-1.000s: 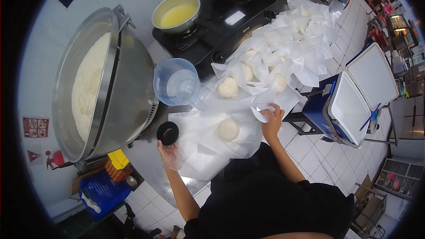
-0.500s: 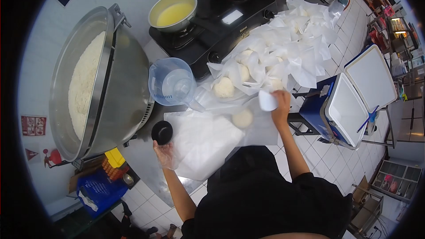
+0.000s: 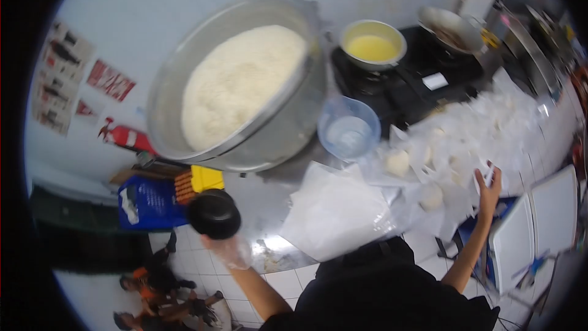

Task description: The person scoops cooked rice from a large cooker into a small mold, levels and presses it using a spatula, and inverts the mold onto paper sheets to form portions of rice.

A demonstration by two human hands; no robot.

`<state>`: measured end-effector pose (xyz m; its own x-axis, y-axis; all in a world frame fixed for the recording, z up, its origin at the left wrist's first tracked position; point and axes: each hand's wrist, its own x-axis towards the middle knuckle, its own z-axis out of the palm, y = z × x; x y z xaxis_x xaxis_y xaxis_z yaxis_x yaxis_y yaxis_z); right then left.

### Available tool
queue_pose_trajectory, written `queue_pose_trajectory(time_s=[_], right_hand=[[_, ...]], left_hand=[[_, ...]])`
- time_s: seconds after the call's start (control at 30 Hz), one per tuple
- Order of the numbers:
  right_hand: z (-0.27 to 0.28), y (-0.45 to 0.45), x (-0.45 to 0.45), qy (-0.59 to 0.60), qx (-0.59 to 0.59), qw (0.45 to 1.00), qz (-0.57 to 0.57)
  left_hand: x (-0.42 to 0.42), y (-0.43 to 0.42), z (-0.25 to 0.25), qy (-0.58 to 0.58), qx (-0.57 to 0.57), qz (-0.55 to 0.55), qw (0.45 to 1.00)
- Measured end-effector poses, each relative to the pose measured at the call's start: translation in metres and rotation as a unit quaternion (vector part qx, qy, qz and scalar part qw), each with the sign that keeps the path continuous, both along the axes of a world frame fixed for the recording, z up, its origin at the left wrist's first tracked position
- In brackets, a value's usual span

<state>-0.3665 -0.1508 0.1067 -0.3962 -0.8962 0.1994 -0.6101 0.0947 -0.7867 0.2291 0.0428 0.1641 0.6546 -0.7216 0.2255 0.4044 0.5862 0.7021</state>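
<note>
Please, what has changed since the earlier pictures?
The round white ball moved right with its translucent paper, off the white paper stack, towards the other balls. The left hand moved left, holding the round black bowl farther from the stack. The large silver metal pot stayed in place.

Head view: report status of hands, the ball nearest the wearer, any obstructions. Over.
Left hand holding bowl. Right hand holding white piece, blurred. Ball on paper, touching neither hand. Nothing apparent in the way.

We can't make out a single word here: the red-and-white sign [image 3: 111, 81] on the wall [image 3: 122, 30] blurs, the poster [image 3: 61, 79] beside it too, and we lose the pale label [image 3: 130, 138] on the red fire extinguisher [image 3: 143, 142] below.
</note>
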Motion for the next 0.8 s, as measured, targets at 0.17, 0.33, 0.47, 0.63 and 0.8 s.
queue_pose_trajectory(time_s=[0.17, 0.33, 0.47, 0.63, 0.8], right_hand=[[0.037, -0.049, 0.052, -0.086, -0.072, 0.992, 0.058], [0.077, -0.077, 0.097, -0.068, -0.103, 0.989, 0.083], [0.079, -0.095, 0.09, -0.023, -0.059, 0.996, 0.065], [0.065, -0.118, 0.08, -0.008, -0.096, 0.995, 0.036], [0.044, -0.142, 0.076, -0.005, -0.084, 0.996, 0.021]], left_hand=[[0.054, -0.088, 0.187, -0.497, 0.147, 0.214, 0.828], [0.108, -0.244, 0.208, -0.779, 0.273, 0.158, 0.542], [0.147, -0.319, 0.147, -0.872, 0.373, -0.045, 0.314], [0.127, -0.332, 0.135, -0.844, 0.455, -0.131, 0.254], [0.107, -0.342, 0.155, -0.813, 0.511, -0.213, 0.178]])
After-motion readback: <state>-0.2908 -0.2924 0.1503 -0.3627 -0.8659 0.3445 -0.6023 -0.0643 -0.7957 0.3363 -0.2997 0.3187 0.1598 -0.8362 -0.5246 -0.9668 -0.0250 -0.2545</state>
